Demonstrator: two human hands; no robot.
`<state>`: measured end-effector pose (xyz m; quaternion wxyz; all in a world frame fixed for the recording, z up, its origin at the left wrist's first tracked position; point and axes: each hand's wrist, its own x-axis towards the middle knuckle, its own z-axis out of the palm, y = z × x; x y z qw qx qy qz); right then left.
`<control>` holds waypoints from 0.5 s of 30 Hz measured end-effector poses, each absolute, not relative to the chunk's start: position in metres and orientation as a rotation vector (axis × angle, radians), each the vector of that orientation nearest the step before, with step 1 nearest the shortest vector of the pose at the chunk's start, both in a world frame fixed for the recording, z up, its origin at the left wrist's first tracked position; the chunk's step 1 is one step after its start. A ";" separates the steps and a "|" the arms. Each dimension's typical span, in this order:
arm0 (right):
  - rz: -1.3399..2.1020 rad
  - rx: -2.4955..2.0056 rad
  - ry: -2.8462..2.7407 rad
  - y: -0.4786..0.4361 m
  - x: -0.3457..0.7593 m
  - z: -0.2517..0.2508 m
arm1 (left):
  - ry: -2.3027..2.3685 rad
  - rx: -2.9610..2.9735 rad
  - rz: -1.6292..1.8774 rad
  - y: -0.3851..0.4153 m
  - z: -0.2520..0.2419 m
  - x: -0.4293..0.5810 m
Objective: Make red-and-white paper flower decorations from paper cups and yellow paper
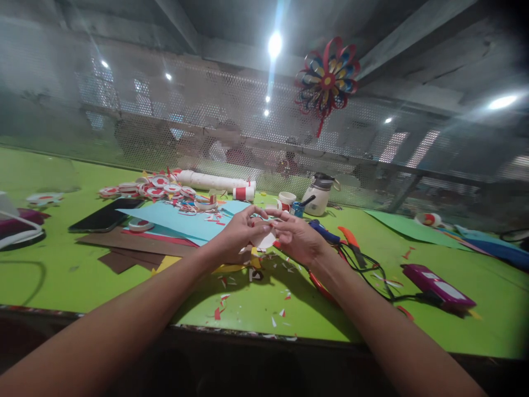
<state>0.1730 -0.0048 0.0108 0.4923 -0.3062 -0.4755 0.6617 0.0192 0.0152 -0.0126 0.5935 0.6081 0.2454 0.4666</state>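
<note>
both the left hand (236, 236) and right hand (298, 238) pinch a small white paper disc (264, 238) with curled fingers above the green table (82, 275).

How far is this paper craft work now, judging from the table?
Done: a pile of red-and-white paper rounds lies at the back of the green table. In hand: the left hand and right hand together hold one white paper piece. Left: coloured sheets lie mostly whole, so more rounds may follow; I cannot tell how many.
</note>
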 end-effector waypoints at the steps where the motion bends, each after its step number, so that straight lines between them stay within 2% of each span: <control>1: 1.604 -0.744 -1.157 -0.005 0.173 0.011 | 0.566 1.412 1.072 0.016 -0.013 0.019; 8: 1.433 -0.885 -1.211 -0.003 0.179 0.015 | 0.577 1.357 0.995 0.020 -0.013 0.014; 15: 0.632 -1.008 -1.716 -0.007 0.180 0.017 | 0.602 1.350 0.908 0.022 -0.016 0.012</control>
